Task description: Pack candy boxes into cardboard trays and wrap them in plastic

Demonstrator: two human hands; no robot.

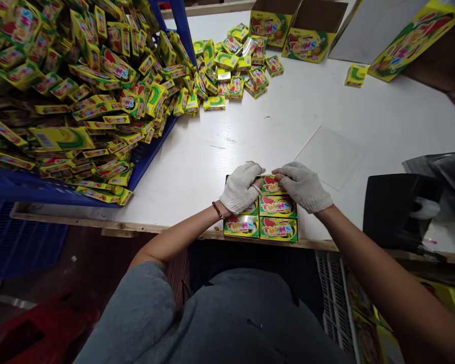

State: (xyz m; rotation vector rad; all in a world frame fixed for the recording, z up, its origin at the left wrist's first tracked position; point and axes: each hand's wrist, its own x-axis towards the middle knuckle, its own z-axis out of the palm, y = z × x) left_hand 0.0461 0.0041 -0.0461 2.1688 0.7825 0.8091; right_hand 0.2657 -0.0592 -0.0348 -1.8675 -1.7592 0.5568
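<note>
Small yellow-green TWINS boxes (277, 206) lie face up in two columns at the table's near edge. My left hand (241, 188), in a white knit glove with bare fingertips, lies over the left column and hides part of it. Its fingertips pinch the left side of the farthest box (270, 186) in the right column. From the other side, my right hand (305, 186), gloved likewise, has its fingers bent over the right end of that same box. The two nearest boxes (241, 226) show fully, clear of my hands.
A blue crate (147, 169) heaped with TWINS boxes stands at left, with a loose pile (231, 60) beside it. Open display cartons (307, 45) stand at the back. A clear plastic sheet (331, 156) lies right of centre, near a black object (392, 212).
</note>
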